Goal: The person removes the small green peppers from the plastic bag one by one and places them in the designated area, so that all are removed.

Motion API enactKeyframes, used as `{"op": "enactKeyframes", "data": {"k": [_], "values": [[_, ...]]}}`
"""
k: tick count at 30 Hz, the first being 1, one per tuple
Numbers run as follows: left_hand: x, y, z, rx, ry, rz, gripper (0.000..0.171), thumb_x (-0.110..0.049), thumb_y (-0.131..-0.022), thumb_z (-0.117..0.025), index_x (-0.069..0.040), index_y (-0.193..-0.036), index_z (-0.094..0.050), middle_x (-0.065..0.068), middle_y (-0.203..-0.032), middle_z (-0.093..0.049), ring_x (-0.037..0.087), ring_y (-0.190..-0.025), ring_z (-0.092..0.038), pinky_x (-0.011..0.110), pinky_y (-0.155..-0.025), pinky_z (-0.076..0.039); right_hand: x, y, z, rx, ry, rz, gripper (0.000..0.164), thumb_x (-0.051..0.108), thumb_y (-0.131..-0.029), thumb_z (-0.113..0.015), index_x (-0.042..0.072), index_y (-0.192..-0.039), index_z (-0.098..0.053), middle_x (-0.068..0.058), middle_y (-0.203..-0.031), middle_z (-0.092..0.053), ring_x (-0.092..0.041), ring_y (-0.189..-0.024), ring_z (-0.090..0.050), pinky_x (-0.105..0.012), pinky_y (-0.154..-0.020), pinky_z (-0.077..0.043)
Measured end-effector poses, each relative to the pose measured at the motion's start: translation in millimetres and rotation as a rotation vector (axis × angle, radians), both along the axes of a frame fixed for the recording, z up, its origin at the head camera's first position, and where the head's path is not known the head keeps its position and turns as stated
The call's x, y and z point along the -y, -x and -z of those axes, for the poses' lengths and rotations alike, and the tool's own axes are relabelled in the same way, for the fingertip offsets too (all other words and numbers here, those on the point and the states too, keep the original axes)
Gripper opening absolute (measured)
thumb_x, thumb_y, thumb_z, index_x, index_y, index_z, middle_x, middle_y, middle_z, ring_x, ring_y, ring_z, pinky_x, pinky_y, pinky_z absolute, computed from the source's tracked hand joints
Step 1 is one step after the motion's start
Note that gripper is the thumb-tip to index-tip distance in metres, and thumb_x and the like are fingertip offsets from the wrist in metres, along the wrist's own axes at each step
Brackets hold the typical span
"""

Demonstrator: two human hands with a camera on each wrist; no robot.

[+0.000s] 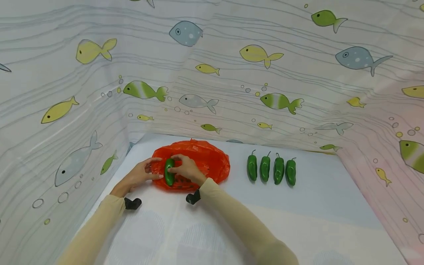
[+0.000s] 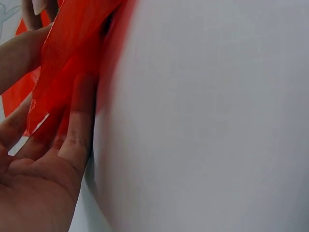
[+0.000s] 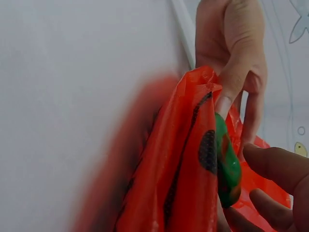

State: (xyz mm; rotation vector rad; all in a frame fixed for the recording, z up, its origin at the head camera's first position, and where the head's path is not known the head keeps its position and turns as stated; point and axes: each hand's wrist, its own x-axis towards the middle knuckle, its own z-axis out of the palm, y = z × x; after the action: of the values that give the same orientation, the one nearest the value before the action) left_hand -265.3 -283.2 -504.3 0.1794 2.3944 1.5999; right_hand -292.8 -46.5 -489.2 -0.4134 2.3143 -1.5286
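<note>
A green chili pepper is upright over the left part of a red plastic bag. My right hand pinches this pepper between thumb and fingers. In the right wrist view the pepper shows just behind a fold of the bag. My left hand is at the bag's left edge, thumb and index finger spread apart. Seen in the left wrist view, that hand has its straight fingers behind the see-through red plastic; their tips are hidden.
Several more green chili peppers lie in a row on the white table, right of the bag. A fish-patterned curtain surrounds the table's back and sides.
</note>
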Motion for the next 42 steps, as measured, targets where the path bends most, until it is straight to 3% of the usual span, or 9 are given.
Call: {"op": "enactKeyframes", "data": {"k": [9, 16, 30, 42], "values": [[2, 3.1, 3.7, -0.006, -0.007, 0.012, 0.081, -0.019, -0.087, -0.085, -0.010, -0.155, -0.042, 0.024, -0.147, -0.050, 0.034, -0.123, -0.056, 0.025, -0.086, -0.055, 5, 2.4, 4.2, 0.041, -0.037, 0.020, 0.067, 0.021, -0.088, -0.084, 0.019, -0.149, -0.053, -0.005, -0.133, -0.059, -0.022, -0.083, -0.071, -0.034, -0.079, -0.060], [1, 1.6, 3.0, 0.003, -0.034, 0.008, 0.080, -0.016, -0.088, -0.084, -0.010, -0.155, -0.041, 0.025, -0.145, -0.051, 0.037, -0.124, -0.055, 0.024, -0.085, -0.055, 8, 4.8, 6.4, 0.005, -0.068, 0.021, 0.070, 0.028, -0.086, -0.086, 0.018, -0.148, -0.054, -0.003, -0.128, -0.061, -0.018, -0.100, -0.060, -0.034, -0.080, -0.059], [-1, -0.6, 1.1, 0.013, -0.070, 0.006, 0.081, -0.013, -0.087, -0.084, -0.008, -0.155, -0.040, 0.025, -0.147, -0.049, 0.037, -0.124, -0.054, 0.023, -0.085, -0.055, 13, 3.1, 5.9, 0.064, -0.085, 0.034, 0.057, 0.027, -0.085, -0.087, 0.014, -0.133, -0.059, -0.003, -0.112, -0.061, -0.019, -0.087, -0.061, -0.031, -0.072, -0.059], [-1, -2.1, 0.4, 0.007, -0.044, 0.009, 0.081, -0.017, -0.088, -0.083, -0.008, -0.156, -0.040, 0.025, -0.148, -0.049, 0.039, -0.128, -0.054, 0.023, -0.089, -0.054, 10, 3.9, 5.1, 0.008, -0.122, -0.035, 0.048, 0.026, -0.085, -0.087, 0.015, -0.126, -0.064, 0.001, -0.106, -0.060, -0.018, -0.090, -0.060, -0.031, -0.073, -0.059]]}}
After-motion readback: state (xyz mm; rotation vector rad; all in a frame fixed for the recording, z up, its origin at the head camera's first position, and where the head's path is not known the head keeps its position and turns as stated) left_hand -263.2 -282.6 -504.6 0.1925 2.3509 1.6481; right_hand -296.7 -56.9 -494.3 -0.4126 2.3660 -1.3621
